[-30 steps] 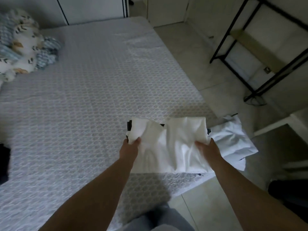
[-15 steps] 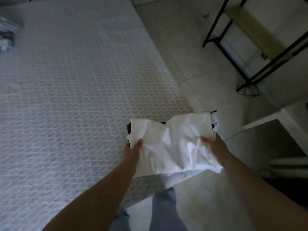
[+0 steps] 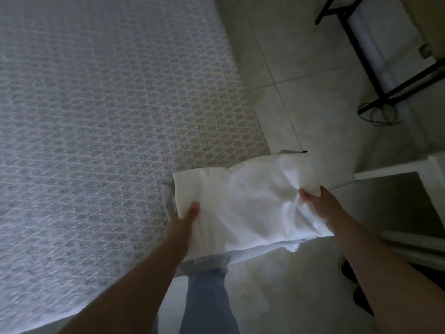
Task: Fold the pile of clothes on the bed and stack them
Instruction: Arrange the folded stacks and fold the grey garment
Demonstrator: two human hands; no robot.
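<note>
A folded white garment (image 3: 243, 206) hangs between my hands over the bed's near right corner and the floor. My left hand (image 3: 186, 218) grips its left edge, thumb on top. My right hand (image 3: 322, 203) pinches its right edge, where the cloth bunches into creases. More white cloth layers show under its left and lower edges. The bed (image 3: 96, 141) with its patterned grey cover fills the left of the view. The pile of other clothes is out of sight.
Pale tiled floor (image 3: 301, 75) lies to the right of the bed. A black metal rack (image 3: 375, 66) with a cable by its foot stands at the upper right. A white furniture edge (image 3: 395, 169) is at the right. My jeans-clad leg (image 3: 207, 300) is below.
The view has tilted down and right, so the bed's far end and the pile left the frame. The white garment has shifted right past the bed's corner, both hands still holding it.
</note>
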